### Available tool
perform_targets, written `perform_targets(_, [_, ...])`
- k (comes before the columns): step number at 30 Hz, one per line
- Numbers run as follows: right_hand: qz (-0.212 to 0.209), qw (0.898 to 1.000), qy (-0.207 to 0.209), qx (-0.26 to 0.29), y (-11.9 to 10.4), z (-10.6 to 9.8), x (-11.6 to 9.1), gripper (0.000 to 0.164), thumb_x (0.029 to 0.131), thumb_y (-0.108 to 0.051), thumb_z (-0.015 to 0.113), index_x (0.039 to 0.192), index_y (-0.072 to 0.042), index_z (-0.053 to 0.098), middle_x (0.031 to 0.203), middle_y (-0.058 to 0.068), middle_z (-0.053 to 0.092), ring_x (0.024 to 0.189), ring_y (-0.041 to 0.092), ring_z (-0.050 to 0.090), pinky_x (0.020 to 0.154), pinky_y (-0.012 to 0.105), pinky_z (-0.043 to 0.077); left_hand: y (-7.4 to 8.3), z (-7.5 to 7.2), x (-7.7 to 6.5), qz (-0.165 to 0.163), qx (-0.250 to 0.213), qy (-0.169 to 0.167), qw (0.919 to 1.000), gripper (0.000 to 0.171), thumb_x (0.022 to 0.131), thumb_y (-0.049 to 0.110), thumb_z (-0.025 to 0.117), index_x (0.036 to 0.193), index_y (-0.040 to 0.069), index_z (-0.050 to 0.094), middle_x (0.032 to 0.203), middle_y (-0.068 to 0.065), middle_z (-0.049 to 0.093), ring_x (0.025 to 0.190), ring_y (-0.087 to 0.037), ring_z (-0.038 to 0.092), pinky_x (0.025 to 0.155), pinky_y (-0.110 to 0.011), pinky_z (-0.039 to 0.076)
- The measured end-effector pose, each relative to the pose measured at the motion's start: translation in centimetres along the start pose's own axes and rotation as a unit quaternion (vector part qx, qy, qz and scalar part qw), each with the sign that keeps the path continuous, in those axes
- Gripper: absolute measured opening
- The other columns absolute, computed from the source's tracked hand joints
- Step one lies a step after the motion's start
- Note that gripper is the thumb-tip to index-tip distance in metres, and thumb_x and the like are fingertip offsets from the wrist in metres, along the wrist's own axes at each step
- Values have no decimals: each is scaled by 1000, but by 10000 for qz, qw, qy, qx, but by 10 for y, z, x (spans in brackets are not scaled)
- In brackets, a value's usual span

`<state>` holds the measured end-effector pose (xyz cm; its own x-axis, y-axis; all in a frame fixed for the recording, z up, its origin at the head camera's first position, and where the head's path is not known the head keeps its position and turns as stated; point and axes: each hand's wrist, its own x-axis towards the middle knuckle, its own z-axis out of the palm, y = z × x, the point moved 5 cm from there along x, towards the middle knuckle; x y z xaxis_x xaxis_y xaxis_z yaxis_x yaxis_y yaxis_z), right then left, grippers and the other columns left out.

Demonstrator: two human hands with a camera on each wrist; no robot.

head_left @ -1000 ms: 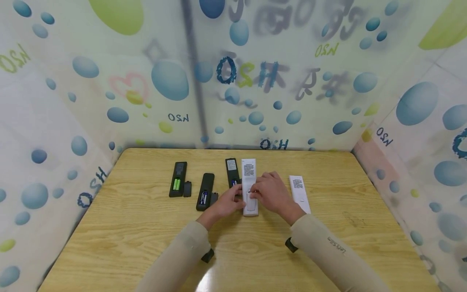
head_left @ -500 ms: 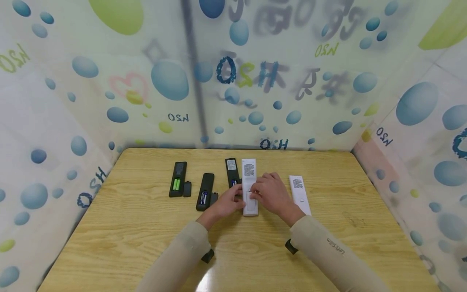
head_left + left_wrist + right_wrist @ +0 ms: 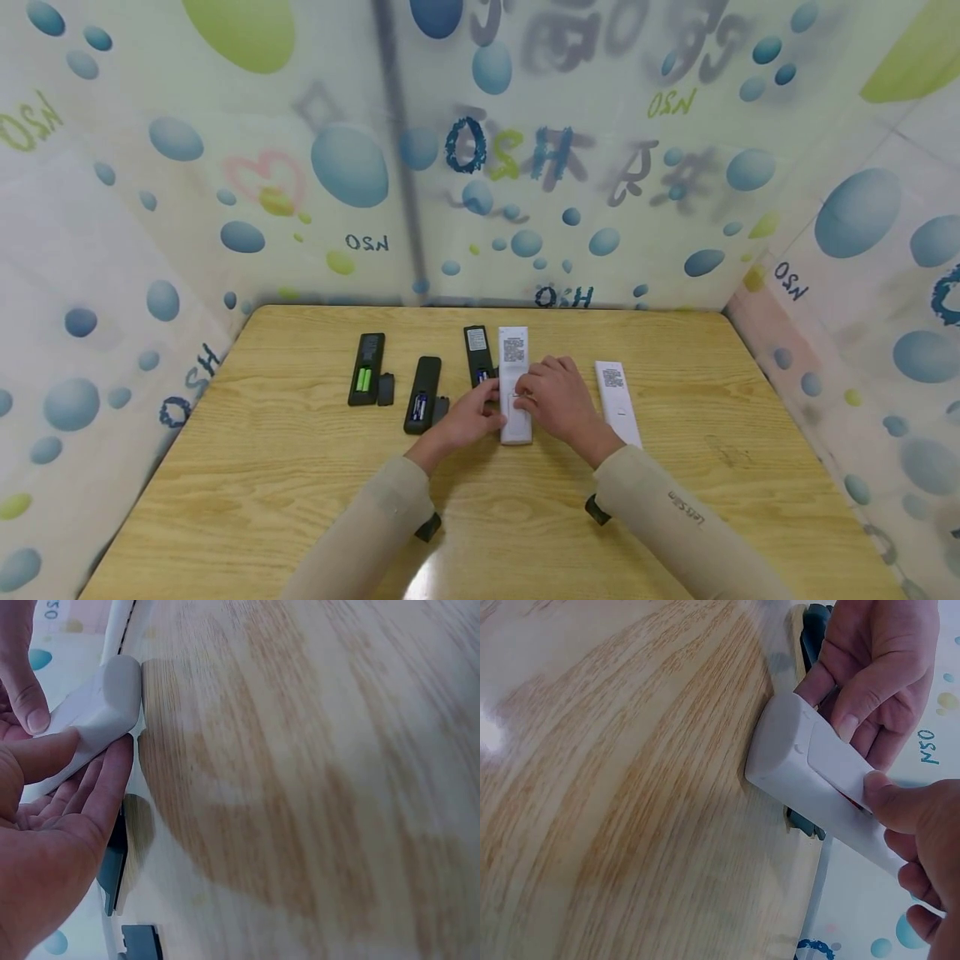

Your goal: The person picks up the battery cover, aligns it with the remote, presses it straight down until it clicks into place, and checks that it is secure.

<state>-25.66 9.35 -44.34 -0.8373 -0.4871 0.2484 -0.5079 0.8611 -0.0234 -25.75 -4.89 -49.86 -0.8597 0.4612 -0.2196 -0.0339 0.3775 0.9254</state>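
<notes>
A white remote control point(image 3: 513, 346), back side up, is between both hands in the head view. My left hand point(image 3: 467, 418) holds it from the left, thumb along one side and fingers beneath in the left wrist view. In the right wrist view its battery cover point(image 3: 836, 759) sits on the back, with a narrow dark gap along one edge. The thumb of my right hand point(image 3: 558, 400) is at the end of that cover by the gap, its other fingers curled beside the remote. What lies under the cover is hidden.
Black remotes with batteries showing lie left on the wooden table point(image 3: 480, 517): one far left point(image 3: 367, 367), one nearer point(image 3: 423, 392), another behind the left hand point(image 3: 477, 350). Loose black covers point(image 3: 386, 389) lie alongside. A second white remote point(image 3: 615, 392) lies right, partly behind the right wrist.
Both hands stay in nearly the same place around the white remote. The right forearm shifts very slightly; nothing is let go.
</notes>
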Motion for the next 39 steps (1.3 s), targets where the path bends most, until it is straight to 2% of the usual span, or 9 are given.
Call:
perform_targets(7, [53,9998,65,183,2,-2,-2,18,85,-40,73,93,-24,71,93,-8,69,87,15,53,89,37,42,-1,0,0,-26,14,23,10000,58,97,4,56,150,8,32,141,-17,52,114,-26,59,94,-38,52])
perform_targets(12, [352,9988,117,304,9,-7,-4,27,87,-42,72,103,-20,69,95,-5,68,92,18,57,91,40,42,1,-1,0,40,8,52,10000,59,96,2,57,150,6,32,140,-19,52,114,-28,60,94,-40,53])
perform_targets(17, [632,9978,-221,-10,15,-3,-8,45,90,-51,64,120,-18,64,115,2,66,108,24,59,97,46,44,-1,0,0,13,-23,70,10000,61,96,2,57,150,7,31,140,-19,52,115,-29,60,94,-40,52])
perform_targets(22, [781,9951,-554,-239,16,3,-12,54,92,-56,58,131,-18,59,121,5,64,114,26,57,100,48,43,0,0,0,13,-40,73,10000,62,96,2,57,151,7,30,141,-19,51,116,-30,60,96,-41,52])
perform_targets(27, [722,9945,-640,-396,15,7,-12,55,93,-56,54,131,-17,59,121,6,64,115,26,57,101,47,42,2,0,-2,64,-92,76,9999,62,95,2,57,151,6,30,141,-21,50,117,-32,59,96,-42,52])
perform_targets(39, [734,9935,-782,-381,14,12,-12,55,95,-56,51,132,-16,59,124,6,63,117,26,56,104,47,40,1,0,-1,75,-83,31,9999,61,96,2,57,151,7,30,141,-20,51,117,-32,59,96,-41,52])
